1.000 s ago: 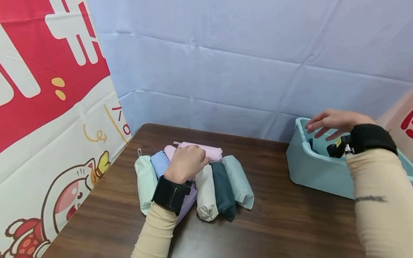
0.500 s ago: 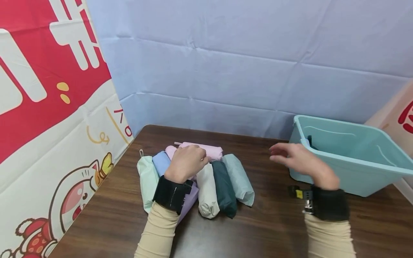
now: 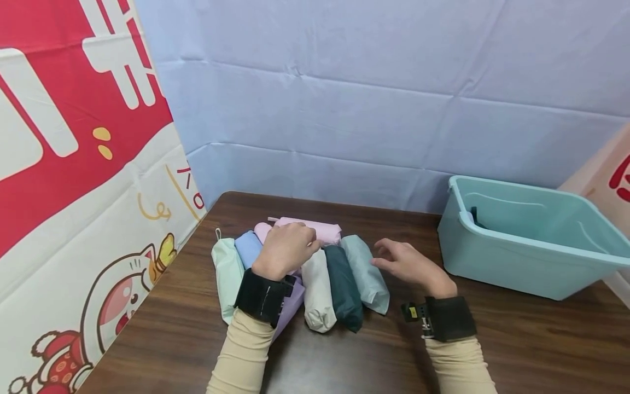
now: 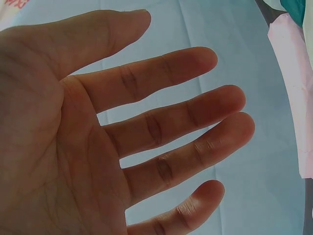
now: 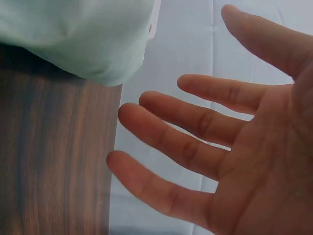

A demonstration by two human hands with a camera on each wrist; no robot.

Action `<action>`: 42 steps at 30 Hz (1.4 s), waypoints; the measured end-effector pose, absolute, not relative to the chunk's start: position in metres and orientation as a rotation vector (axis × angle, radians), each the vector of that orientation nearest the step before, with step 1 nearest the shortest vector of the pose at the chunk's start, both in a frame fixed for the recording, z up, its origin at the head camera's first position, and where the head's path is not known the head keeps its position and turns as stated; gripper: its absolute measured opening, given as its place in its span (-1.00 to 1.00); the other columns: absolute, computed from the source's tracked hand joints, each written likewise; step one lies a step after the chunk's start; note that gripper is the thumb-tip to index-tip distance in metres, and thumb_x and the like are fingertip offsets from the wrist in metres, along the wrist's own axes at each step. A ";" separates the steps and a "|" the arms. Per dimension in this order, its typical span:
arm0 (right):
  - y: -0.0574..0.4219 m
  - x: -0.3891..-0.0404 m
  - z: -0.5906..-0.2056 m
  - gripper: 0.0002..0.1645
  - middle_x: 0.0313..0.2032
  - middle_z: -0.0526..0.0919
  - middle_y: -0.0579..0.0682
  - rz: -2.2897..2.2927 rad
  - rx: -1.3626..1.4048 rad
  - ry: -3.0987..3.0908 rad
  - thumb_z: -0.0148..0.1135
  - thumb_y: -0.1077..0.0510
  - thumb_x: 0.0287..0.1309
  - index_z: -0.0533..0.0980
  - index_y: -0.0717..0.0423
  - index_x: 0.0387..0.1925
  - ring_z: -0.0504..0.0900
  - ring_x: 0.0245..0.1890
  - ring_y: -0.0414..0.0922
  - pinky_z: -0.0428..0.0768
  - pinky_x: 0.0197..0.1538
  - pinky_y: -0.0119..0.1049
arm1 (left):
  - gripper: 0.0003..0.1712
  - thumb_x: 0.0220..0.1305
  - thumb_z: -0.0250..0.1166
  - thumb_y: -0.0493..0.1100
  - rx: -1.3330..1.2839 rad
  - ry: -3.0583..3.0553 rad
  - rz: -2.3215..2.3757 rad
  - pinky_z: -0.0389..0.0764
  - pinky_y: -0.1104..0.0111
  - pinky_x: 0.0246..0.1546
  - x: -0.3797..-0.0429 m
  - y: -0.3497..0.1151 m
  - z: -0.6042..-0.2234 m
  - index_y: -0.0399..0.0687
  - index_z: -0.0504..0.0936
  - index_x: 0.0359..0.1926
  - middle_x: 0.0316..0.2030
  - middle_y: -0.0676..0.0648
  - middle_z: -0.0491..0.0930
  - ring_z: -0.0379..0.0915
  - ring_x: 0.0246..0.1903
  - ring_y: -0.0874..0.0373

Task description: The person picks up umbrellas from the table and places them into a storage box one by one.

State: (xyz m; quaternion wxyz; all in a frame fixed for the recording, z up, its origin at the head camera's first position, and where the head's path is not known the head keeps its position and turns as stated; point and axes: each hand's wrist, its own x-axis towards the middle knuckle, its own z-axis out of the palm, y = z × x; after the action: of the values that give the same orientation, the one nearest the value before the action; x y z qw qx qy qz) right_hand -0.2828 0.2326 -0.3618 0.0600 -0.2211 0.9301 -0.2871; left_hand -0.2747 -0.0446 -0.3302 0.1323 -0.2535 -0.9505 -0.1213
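- Left hand point(image 3: 285, 249): your fingers reach out straight and spread, palm bare, nothing held; it sits above the row of bundles, contact can't be told
- Right hand point(image 3: 410, 265): your fingers are loose, slightly bent and parted, nothing held; just right of the grey-teal bundle point(image 3: 366, 273)
- Under and around your left hand, left to right: mint bundle point(image 3: 228, 279), blue bundle point(image 3: 248, 247), purple bundle point(image 3: 291, 303) partly hidden by your wrist, off-white bundle point(image 3: 317, 287), dark green bundle point(image 3: 345, 287), then the grey-teal one
- Far side of your left hand: long pink bundle point(image 3: 327, 231) lying crosswise, small pink bundle point(image 3: 262, 231) at its left
- Each wrist carries a black band, left band point(image 3: 263, 295), right band point(image 3: 449, 318); beige sleeves below
- Brown wooden table point(image 3: 384, 361) under all the bundles
- Far right: light teal tub point(image 3: 497, 262), a dark item point(image 3: 474, 216) inside its left end
- Beyond: pale blue cloth point(image 3: 344, 98); red-and-white printed cloth point(image 3: 49, 109) at left
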 end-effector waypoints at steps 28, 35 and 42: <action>0.213 -0.286 -0.381 0.19 0.37 0.12 0.60 -0.781 -0.217 2.542 0.13 -0.26 0.40 -0.26 0.43 0.51 0.65 -0.13 0.18 0.66 -0.46 -0.02 | -0.77 0.41 0.26 -0.16 -0.714 -2.770 -0.349 0.52 0.18 -0.42 -0.278 -0.041 -0.334 -0.04 0.71 -0.42 -0.55 0.03 0.53 0.54 -0.45 0.09; 0.213 -0.287 -0.385 0.20 0.35 0.18 0.55 -0.822 -0.218 2.519 0.22 -0.23 0.34 -0.23 0.37 0.53 0.62 -0.03 0.22 0.68 -0.47 -0.03 | -0.78 0.41 0.26 -0.15 -0.718 -2.767 -0.333 0.53 0.17 -0.43 -0.280 -0.038 -0.334 -0.03 0.73 -0.40 -0.53 0.03 0.56 0.56 -0.46 0.09; 0.213 -0.289 -0.387 0.21 0.31 0.21 0.53 -0.824 -0.219 2.518 0.26 -0.20 0.32 -0.24 0.37 0.52 0.61 -0.04 0.22 0.68 -0.49 -0.03 | -0.80 0.41 0.27 -0.13 -0.714 -2.774 -0.319 0.53 0.18 -0.43 -0.281 -0.037 -0.334 -0.05 0.75 -0.35 -0.51 0.02 0.59 0.56 -0.45 0.09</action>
State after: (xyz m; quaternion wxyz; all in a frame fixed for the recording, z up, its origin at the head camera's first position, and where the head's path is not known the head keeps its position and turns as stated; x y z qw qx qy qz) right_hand -0.2893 0.2128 -0.3865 0.2392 -0.0798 0.9197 -0.3010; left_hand -0.2809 -0.0367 -0.3345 0.1293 -0.2455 -0.9545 -0.1097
